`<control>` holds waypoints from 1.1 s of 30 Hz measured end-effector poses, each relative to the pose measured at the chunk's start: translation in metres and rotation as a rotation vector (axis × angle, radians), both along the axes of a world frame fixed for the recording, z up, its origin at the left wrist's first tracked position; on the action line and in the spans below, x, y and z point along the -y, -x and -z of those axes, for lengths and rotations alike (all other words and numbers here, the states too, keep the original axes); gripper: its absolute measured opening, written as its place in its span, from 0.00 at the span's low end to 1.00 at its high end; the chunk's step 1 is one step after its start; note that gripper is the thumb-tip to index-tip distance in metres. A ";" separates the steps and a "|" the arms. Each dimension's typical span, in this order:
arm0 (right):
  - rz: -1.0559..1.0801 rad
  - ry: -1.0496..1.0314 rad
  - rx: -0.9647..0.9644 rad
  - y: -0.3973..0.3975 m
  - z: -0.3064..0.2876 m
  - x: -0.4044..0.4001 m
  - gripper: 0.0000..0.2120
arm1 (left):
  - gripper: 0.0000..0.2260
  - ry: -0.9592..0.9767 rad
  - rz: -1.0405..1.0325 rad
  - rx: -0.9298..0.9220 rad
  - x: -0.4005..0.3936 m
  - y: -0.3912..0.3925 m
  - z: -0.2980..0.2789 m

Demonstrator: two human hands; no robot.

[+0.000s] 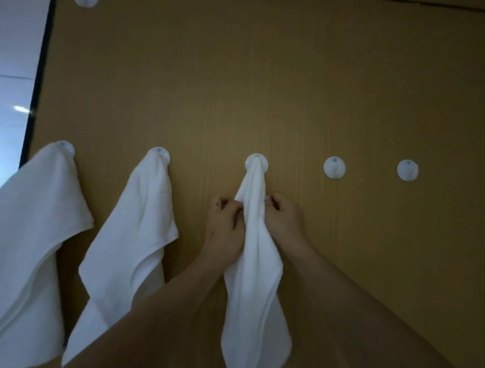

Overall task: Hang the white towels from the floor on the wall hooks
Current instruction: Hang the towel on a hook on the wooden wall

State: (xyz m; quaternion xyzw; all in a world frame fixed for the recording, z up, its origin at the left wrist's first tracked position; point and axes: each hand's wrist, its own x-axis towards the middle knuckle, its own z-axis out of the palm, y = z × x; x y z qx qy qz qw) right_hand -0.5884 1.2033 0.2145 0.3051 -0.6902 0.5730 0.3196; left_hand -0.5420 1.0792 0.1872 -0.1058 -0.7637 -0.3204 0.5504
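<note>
A white towel hangs from the middle round white hook on the brown wall. My left hand grips the towel's left side just below the hook, and my right hand grips its right side at the same height. Two more white towels hang to the left, one from the far-left hook and one from the second hook. To the right, two hooks are bare: one and another.
The brown wood-grain wall panel fills the view. A dark frame edge and a pale bright surface run down the left side. Another white hook shows partly at the top edge.
</note>
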 end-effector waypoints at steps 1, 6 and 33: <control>-0.070 0.046 0.106 -0.004 0.005 0.000 0.16 | 0.07 0.029 0.040 0.001 0.001 -0.001 0.007; -0.197 0.141 0.371 -0.033 0.033 0.000 0.21 | 0.16 0.003 0.273 0.072 0.012 -0.022 0.030; 1.257 -0.641 0.467 -0.435 0.120 -0.195 0.30 | 0.21 0.475 0.628 0.204 -0.179 -0.263 0.091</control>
